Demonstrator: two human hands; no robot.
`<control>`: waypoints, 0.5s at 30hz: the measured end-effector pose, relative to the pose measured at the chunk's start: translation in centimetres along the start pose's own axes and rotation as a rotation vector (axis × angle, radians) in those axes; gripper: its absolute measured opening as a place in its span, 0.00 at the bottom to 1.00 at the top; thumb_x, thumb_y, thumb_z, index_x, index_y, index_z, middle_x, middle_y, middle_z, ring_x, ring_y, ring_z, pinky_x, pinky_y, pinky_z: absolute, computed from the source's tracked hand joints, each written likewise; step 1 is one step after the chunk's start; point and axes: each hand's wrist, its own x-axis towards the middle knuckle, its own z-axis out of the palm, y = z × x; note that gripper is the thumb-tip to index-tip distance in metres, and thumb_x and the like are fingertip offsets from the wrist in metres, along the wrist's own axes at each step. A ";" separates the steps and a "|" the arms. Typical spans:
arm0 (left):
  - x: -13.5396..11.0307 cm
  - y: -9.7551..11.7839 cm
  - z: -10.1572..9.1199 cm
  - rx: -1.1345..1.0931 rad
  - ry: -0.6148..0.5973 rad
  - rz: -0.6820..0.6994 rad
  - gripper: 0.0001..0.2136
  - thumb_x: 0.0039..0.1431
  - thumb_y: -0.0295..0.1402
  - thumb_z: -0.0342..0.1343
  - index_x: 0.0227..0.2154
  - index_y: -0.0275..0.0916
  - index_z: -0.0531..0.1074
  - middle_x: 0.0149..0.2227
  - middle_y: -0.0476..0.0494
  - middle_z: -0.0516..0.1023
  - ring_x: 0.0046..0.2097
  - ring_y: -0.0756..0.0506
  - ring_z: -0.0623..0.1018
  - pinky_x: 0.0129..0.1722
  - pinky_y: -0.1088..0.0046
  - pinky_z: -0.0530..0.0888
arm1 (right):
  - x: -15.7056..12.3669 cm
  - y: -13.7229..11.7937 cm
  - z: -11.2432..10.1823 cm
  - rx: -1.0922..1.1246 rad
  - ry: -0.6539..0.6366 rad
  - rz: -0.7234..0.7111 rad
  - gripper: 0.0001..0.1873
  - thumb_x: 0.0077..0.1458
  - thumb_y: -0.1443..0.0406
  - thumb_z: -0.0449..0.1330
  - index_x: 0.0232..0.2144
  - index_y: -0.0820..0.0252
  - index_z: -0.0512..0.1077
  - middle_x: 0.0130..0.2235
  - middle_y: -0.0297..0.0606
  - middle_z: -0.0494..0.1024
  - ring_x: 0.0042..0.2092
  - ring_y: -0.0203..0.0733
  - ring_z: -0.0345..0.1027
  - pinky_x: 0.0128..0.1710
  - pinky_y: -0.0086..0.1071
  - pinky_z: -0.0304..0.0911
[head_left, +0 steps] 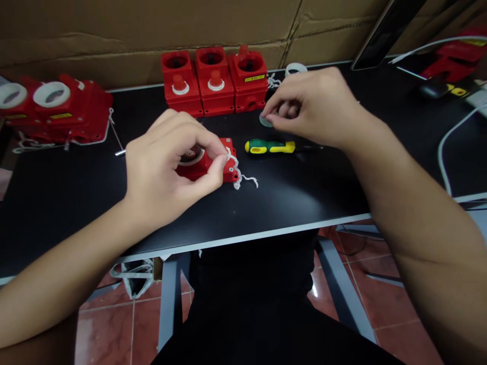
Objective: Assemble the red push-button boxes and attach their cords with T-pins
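My left hand [175, 162] is in a pinch over a red box [228, 170] that lies on the black table, hiding much of it. Between thumb and forefinger is a white cord [234, 165], which runs down the box's right side and ends in a loose tail. A dark round opening with a pale ring shows through the curl of my fingers. My right hand [308, 106] pinches the edge of a clear round disc [265, 119], further back and to the right. Just below it lies a green and yellow screwdriver [270, 146], its shaft pointing right.
Several red boxes [215, 91] stand along the cardboard wall [152, 30], and more red units [68, 114] with white rings sit at left. A white ring [296, 68] rests behind my right hand. White cables [443, 147] cross the right side. The table's pale front edge [247, 238] is close.
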 end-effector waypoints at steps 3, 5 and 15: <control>0.0 0.1 0.1 0.003 0.007 -0.062 0.09 0.80 0.22 0.73 0.45 0.44 0.85 0.41 0.48 0.91 0.40 0.44 0.84 0.39 0.64 0.81 | 0.4 -3.3 -0.1 0.308 0.080 0.074 0.08 0.67 0.69 0.85 0.46 0.53 0.97 0.44 0.39 0.95 0.35 0.36 0.81 0.34 0.32 0.74; 0.0 0.2 0.1 -0.026 0.032 -0.036 0.08 0.79 0.23 0.75 0.44 0.43 0.85 0.39 0.49 0.90 0.38 0.44 0.83 0.36 0.64 0.80 | 0.5 -6.1 0.3 0.480 0.048 0.113 0.08 0.68 0.67 0.88 0.46 0.55 0.96 0.46 0.42 0.97 0.39 0.39 0.85 0.39 0.32 0.80; -0.3 2.9 -0.3 -0.281 0.042 -0.275 0.11 0.79 0.25 0.77 0.42 0.45 0.82 0.51 0.49 0.95 0.51 0.44 0.95 0.50 0.64 0.93 | -0.5 -12.0 2.7 0.847 -0.014 0.107 0.10 0.73 0.69 0.84 0.41 0.61 0.88 0.39 0.34 0.92 0.36 0.33 0.86 0.35 0.22 0.79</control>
